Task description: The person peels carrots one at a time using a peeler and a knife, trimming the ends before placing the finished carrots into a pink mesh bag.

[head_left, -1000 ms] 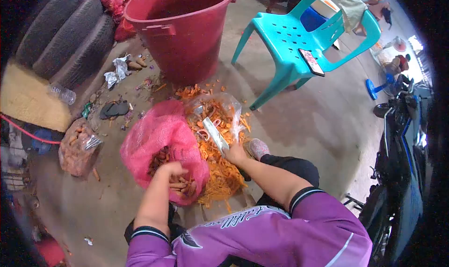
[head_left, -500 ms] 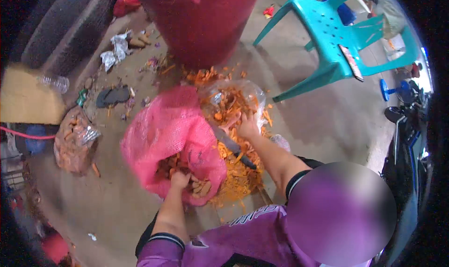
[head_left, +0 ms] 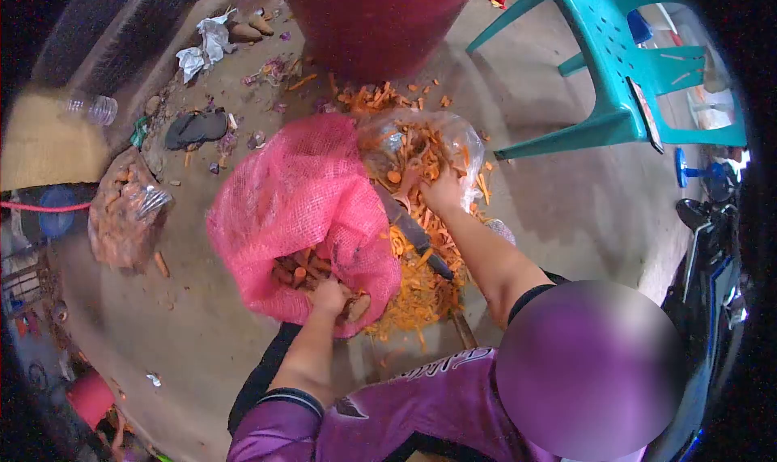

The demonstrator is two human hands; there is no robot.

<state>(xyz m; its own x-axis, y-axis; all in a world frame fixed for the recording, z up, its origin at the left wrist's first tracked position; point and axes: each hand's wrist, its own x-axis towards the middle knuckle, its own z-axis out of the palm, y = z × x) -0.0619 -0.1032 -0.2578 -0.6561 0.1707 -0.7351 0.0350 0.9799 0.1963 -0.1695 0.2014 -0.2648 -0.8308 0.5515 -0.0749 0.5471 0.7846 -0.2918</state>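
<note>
A pink mesh sack (head_left: 299,179) lies open on the floor, with brownish-orange roots (head_left: 301,274) showing in its mouth. My left hand (head_left: 328,297) reaches into that mouth, its fingers hidden among the roots. Beside the sack, my right hand (head_left: 442,191) is down in a clear plastic bag (head_left: 469,138) among orange pieces (head_left: 417,150); its fingertips are hidden there. A dark-handled knife (head_left: 413,234) lies between the sack and the bag, over orange peelings (head_left: 413,300).
A large red container (head_left: 376,25) stands ahead. The teal plastic chair (head_left: 603,65) is at the upper right, a motorcycle (head_left: 712,276) at the right edge. To the left are a bag of roots (head_left: 128,211), a dark slipper (head_left: 197,129), cardboard (head_left: 48,142) and tyres (head_left: 129,41).
The camera view has shifted, so the container and chair appear higher and farther right. My left hand remains in the sack's mouth and my right hand in the plastic bag.
</note>
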